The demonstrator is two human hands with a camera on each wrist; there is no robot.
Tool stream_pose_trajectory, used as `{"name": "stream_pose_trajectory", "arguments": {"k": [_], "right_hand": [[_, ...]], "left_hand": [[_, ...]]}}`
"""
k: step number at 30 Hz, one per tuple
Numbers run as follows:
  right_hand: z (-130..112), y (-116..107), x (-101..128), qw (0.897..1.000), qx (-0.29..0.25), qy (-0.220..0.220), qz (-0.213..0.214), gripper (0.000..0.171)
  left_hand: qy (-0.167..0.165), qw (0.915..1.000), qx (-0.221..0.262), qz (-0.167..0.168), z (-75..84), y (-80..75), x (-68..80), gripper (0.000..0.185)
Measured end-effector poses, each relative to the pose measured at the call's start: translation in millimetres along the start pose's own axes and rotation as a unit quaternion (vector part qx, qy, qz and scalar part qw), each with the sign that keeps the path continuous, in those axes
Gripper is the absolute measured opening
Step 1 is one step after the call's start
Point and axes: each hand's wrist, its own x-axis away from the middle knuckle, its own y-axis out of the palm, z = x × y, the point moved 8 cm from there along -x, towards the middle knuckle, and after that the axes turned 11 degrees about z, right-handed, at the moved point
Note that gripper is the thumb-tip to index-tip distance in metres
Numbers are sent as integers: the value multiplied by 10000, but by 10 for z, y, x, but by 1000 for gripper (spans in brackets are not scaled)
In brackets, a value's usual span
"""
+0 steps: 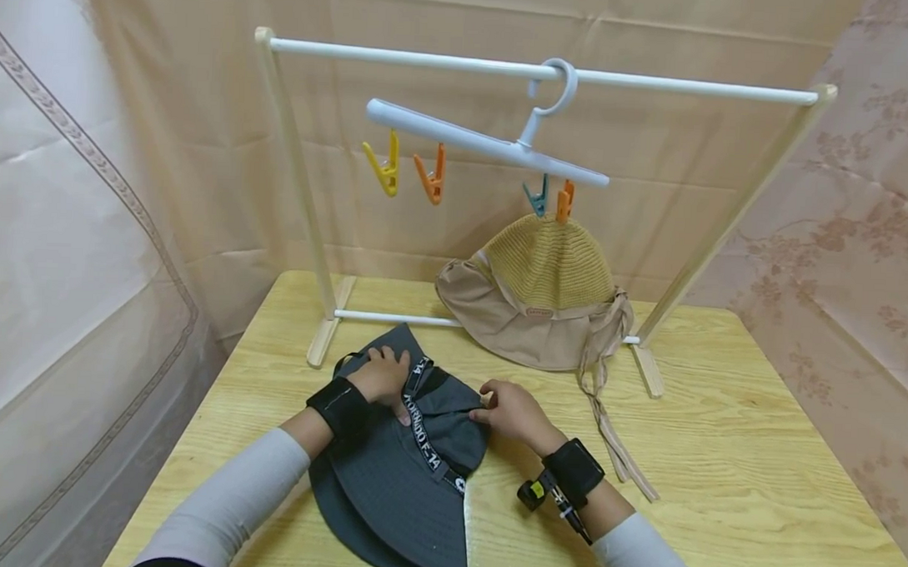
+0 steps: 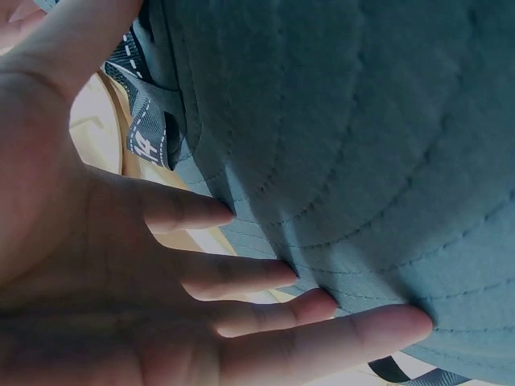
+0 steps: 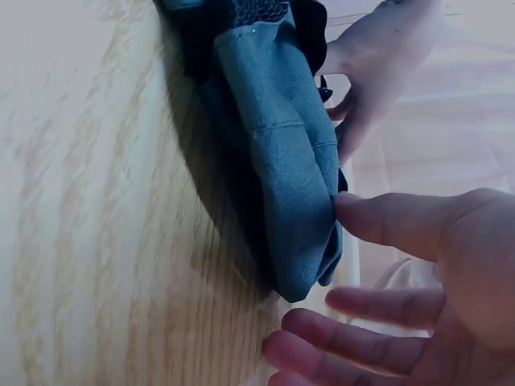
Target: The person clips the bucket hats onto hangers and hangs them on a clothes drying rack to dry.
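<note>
So the grey hat (image 1: pixel 410 465) lies flat on the table (image 1: pixel 756 461), long axis running away from the person. Left hand (image 1: pixel 381 379) rests open on its far-left part; right hand (image 1: pixel 511 412), fingers loose, thumb touching the right edge fold.

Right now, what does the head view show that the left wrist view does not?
Only the head view shows the drying rack, the hanger with coloured pegs, the beige hat clipped to it, the wooden table and the right hand. Only the left wrist view shows the left hand's fingers lying straight along the brim's stitching. Both show the left hand on the grey hat and its lettered strap.
</note>
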Motion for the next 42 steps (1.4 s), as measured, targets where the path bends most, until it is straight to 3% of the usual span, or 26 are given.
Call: {"name": "stream_pose_trajectory", "arguments": {"k": [3, 8, 13, 16, 21, 29, 36, 40, 42], "right_hand": [[59, -4, 8, 9997, -105, 237, 15, 39], [86, 7, 31, 9991, -226, 368, 2, 26], [84, 22, 46, 9991, -193, 374, 13, 49], [80, 24, 51, 9991, -189, 358, 97, 51], [92, 46, 46, 9988, -256, 394, 165, 43], [161, 53, 65, 9932, -790, 799, 291, 24], [232, 50, 57, 9766, -1614, 1319, 529, 23], [297, 84, 62, 9605, -2157, 1712, 402, 33], [334, 112, 68, 9547, -2319, 1844, 278, 29]], "left_hand": [[16, 10000, 28, 11, 1, -1, -5, 124], [57, 10000, 23, 44, 2, -5, 1, 123], [104, 9999, -55, 36, 8, -6, -2, 123], [71, 9999, -107, 24, 9, -8, -2, 123], [-2, 9999, -136, 39, -3, -2, -5, 123], [-9, 9999, -163, -29, 1, 17, -7, 124], [-15, 9999, -143, -61, 6, -3, 24, 123], [6, 9998, -174, -17, 14, -16, 29, 123], [10, 9998, -178, 8, 15, -10, 32, 123]]}}
